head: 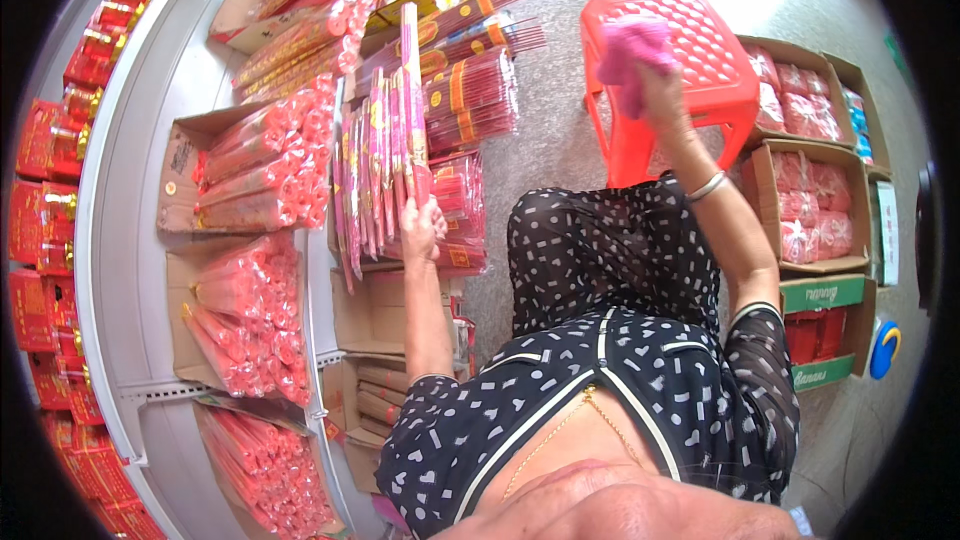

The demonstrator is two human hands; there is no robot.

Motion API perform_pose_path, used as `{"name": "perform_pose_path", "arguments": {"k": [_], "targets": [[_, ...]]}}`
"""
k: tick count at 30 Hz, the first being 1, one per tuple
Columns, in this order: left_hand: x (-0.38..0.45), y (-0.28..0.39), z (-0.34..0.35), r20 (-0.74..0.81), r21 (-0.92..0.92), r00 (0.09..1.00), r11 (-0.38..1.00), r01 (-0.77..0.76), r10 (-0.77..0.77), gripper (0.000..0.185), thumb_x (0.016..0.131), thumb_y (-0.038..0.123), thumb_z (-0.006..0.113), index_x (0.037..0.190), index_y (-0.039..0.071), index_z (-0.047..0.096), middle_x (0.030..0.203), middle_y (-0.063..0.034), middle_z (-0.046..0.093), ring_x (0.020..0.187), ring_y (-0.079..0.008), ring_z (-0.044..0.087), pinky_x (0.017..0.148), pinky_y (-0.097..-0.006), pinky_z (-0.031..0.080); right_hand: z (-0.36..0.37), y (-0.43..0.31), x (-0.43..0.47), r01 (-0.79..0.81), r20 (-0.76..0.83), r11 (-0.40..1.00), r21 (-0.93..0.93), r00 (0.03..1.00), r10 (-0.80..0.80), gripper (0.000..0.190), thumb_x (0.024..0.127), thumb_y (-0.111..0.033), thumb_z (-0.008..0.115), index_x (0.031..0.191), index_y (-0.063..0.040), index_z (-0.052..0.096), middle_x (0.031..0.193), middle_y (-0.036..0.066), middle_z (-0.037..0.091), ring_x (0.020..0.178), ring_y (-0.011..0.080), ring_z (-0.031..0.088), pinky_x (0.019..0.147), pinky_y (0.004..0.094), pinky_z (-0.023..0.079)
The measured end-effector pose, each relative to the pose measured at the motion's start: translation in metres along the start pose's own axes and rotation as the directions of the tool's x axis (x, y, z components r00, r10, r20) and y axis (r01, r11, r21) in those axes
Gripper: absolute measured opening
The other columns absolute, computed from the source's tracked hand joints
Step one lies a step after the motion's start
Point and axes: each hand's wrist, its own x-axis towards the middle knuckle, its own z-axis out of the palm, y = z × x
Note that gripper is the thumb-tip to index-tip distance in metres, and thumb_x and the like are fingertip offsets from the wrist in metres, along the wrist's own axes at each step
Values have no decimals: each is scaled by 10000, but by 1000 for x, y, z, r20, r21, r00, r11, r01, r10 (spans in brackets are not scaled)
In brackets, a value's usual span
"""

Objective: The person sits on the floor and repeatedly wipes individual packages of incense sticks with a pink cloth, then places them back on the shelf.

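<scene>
My left hand is closed around the lower end of a long, slim pink packet, seemingly of incense sticks, which rises over a row of similar pink and gold packets on the low shelf. Just beside that hand lie more red-wrapped packets. Over on the right, my right hand grips a bunched pink cloth, held over or against the seat of a red plastic stool; whether cloth and seat touch cannot be told. A silver bangle circles the right wrist.
White shelving at left carries cardboard boxes of plastic-wrapped red bundles. Bundles of thin sticks jut past the low shelf's edge. Cartons of pink packs and a green-edged carton stand on the floor at right.
</scene>
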Motion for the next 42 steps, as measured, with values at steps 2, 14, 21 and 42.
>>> {"name": "perform_pose_path", "arguments": {"k": [2, 14, 21, 42], "targets": [[-18, 4, 51, 88, -22, 993, 996, -83, 84, 90, 881, 113, 505, 937, 91, 437, 617, 31, 412, 471, -50, 389, 386, -197, 321, 35, -16, -36, -97, 188, 986, -133, 975, 121, 171, 834, -155, 594, 964, -44, 601, 752, 7, 572, 613, 84, 518, 504, 259, 427], [-98, 24, 166, 527, 449, 845, 815, -365, 89, 119, 874, 104, 520, 938, 6, 499, 581, -27, 473, 490, -142, 471, 453, -274, 354, 45, -41, -60, -156, 95, 891, 425, 987, 128, 359, 746, -31, 669, 1077, -56, 532, 953, 22, 581, 863, 127, 572, 779, 279, 487], [-135, 15, 106, 825, -109, 497, 785, 610, -271, 269, 867, 201, 575, 998, -26, 513, 578, -6, 438, 463, -97, 398, 410, -217, 313, -60, -72, 52, -70, -50, 756, 651, 990, 135, 244, 771, -108, 668, 984, -28, 578, 853, 76, 614, 734, 203, 622, 683, 352, 547], [-107, 15, 116, 495, 328, 851, 945, 5, -176, 278, 924, 304, 518, 903, 28, 540, 562, 44, 425, 447, -32, 345, 401, -186, 259, 49, -36, -95, -351, 168, 733, 583, 935, 313, 304, 745, -58, 678, 1028, -82, 569, 937, 6, 592, 866, 135, 577, 798, 315, 488]]}}
